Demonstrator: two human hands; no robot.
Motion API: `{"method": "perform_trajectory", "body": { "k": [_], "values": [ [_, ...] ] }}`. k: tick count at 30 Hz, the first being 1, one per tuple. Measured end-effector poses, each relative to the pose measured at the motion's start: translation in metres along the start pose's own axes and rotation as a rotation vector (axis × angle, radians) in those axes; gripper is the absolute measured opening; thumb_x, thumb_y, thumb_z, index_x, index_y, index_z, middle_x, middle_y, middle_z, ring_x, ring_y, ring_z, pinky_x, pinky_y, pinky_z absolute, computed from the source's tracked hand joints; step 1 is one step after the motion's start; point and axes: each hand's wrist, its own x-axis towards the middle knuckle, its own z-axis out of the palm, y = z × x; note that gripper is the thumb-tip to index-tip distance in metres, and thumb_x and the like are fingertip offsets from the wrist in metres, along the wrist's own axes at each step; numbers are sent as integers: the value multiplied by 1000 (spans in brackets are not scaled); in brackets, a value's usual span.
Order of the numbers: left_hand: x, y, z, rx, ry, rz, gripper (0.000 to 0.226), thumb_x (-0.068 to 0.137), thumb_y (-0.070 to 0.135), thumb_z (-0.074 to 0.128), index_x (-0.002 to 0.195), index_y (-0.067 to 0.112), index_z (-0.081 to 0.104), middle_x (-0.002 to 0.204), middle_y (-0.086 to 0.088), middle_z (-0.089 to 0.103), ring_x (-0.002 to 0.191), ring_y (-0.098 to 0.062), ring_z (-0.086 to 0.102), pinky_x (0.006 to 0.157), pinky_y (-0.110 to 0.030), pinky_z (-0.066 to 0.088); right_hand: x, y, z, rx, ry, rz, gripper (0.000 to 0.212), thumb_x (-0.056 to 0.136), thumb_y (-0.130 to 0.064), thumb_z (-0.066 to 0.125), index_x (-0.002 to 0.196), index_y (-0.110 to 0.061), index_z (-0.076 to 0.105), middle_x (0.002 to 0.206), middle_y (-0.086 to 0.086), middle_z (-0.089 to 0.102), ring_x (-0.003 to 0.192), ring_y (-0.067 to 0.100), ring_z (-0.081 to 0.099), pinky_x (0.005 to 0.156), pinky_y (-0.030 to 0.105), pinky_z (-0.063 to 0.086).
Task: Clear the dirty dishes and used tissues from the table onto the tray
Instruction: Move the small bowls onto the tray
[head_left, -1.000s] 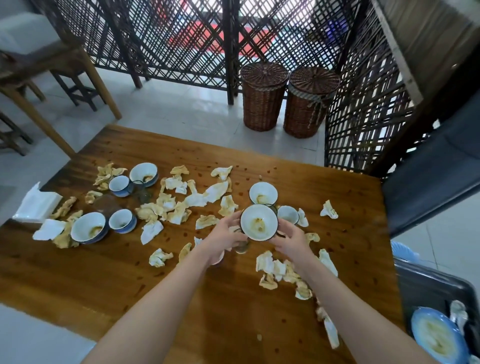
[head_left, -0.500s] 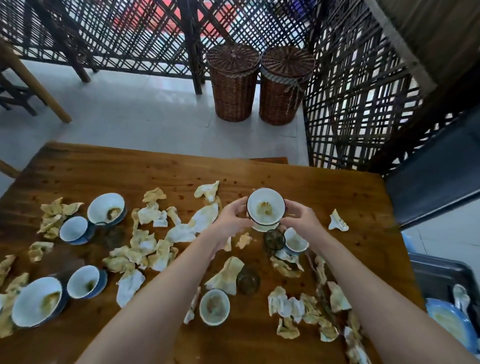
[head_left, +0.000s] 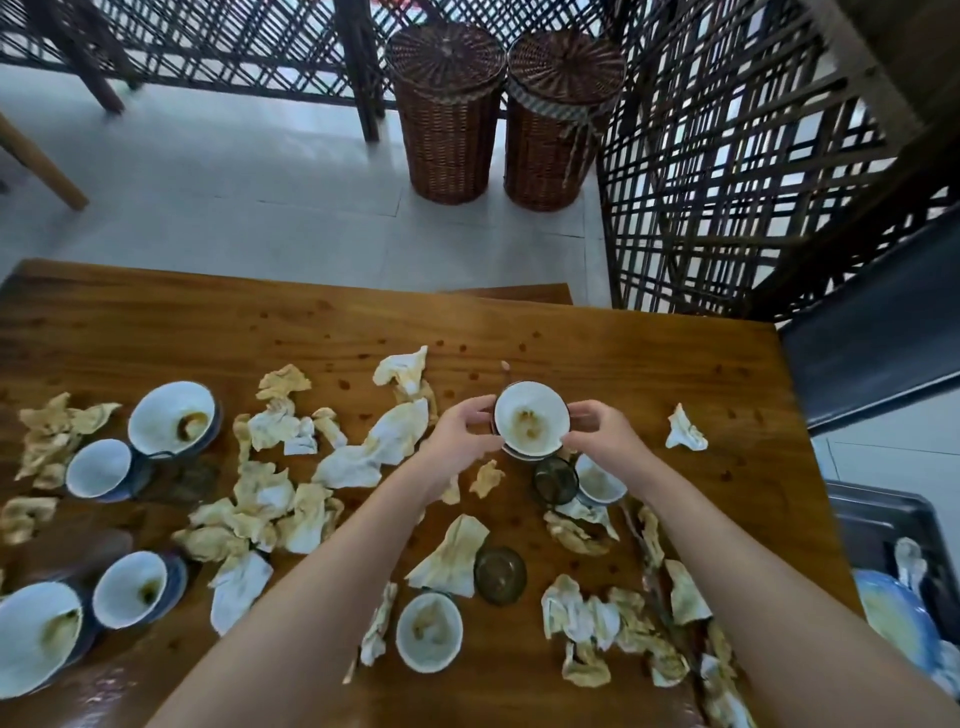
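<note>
My left hand (head_left: 462, 436) and my right hand (head_left: 602, 436) grip a stained white bowl (head_left: 531, 420) from both sides; it sits stacked on a second bowl whose rim shows just beneath. Below them on the wooden table (head_left: 597, 343) stand a small cup (head_left: 597, 480), a dark glass (head_left: 556, 480), another dark glass (head_left: 500, 574) and a dirty bowl (head_left: 428, 631). Stained used tissues (head_left: 374, 447) lie scattered all over. Several blue-and-white bowls (head_left: 171, 418) stand at the left. The dark tray (head_left: 883, 525) lies off the table's right edge with a blue plate (head_left: 896, 618) in it.
Two wicker baskets (head_left: 449, 104) stand on the tiled floor beyond the table, next to a dark lattice screen (head_left: 727, 156). A dark seat (head_left: 872, 353) is at the right. A lone tissue (head_left: 684, 428) lies right of my hands.
The bowl in both hands moved away from me, over the far bowl, and now sits stacked on it. The view has shifted right and downward.
</note>
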Motion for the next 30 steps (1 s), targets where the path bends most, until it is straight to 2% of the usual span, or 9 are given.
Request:
{"method": "perform_trajectory", "body": {
  "k": [4, 7, 9, 16, 19, 21, 24, 26, 30],
  "values": [
    [4, -6, 4, -7, -83, -18, 79, 84, 21, 74, 149, 28, 29, 150, 2, 37, 134, -18, 39, 109, -38, 35, 8, 2, 7, -83, -56, 32, 52, 76, -39, 72, 121, -32, 47, 111, -15, 54, 116, 18, 52, 109, 53, 31],
    [7, -8, 9, -7, -88, -39, 81, 84, 25, 74, 150, 26, 28, 148, 1, 42, 133, -18, 42, 107, -33, 36, 11, 4, 15, -165, -61, 46, 42, 78, -49, 68, 111, -38, 44, 113, -14, 53, 119, 16, 45, 116, 57, 6],
    [8, -9, 10, -66, -86, -61, 79, 84, 25, 74, 149, 26, 30, 148, 1, 41, 131, -19, 43, 107, -35, 40, 9, 2, 17, -170, -24, 36, 38, 81, -49, 66, 109, -39, 44, 109, -15, 51, 120, 18, 44, 115, 55, -2],
    [-4, 3, 2, -305, -73, -17, 74, 84, 24, 73, 146, 30, 33, 144, 0, 37, 120, -16, 44, 95, -37, 48, -14, -22, 5, 20, 31, -98, 58, 83, -42, 68, 134, -26, 47, 125, -6, 59, 119, 18, 51, 113, 56, 23],
    [-13, 15, 0, -336, -124, 59, 74, 84, 25, 73, 147, 29, 35, 143, -5, 41, 126, -25, 48, 97, -42, 50, -32, -32, -5, 126, 72, -151, 55, 86, -34, 68, 136, -23, 47, 126, -1, 57, 112, 13, 52, 98, 35, 44],
    [-22, 24, 3, -350, -157, 92, 75, 83, 26, 73, 147, 29, 34, 140, -4, 42, 123, -26, 51, 92, -39, 53, -47, -35, -10, 208, 123, -162, 50, 87, -32, 66, 132, -29, 47, 126, 0, 55, 111, 14, 52, 87, 28, 50],
    [-36, 36, 15, -364, -175, 140, 73, 83, 25, 73, 146, 30, 36, 132, 3, 42, 116, -21, 54, 81, -29, 57, -71, -35, -19, 403, 140, -157, 34, 88, -29, 66, 110, -47, 47, 122, 0, 54, 106, 18, 60, 74, 25, 57],
    [-46, 42, 26, -371, -201, 180, 72, 83, 25, 72, 145, 28, 37, 133, 3, 43, 115, -19, 56, 83, -28, 57, -88, -31, -27, 474, 141, -154, 35, 87, -31, 66, 107, -51, 45, 122, 1, 54, 101, 20, 64, 71, 27, 58],
    [-72, 48, 53, -355, -260, 248, 67, 83, 28, 72, 142, 30, 41, 128, 5, 49, 111, -14, 56, 80, -24, 56, -123, -12, -44, 599, 118, -131, 44, 88, -29, 65, 122, -42, 40, 124, 5, 55, 88, 27, 71, 76, 41, 59]
  ]
}}
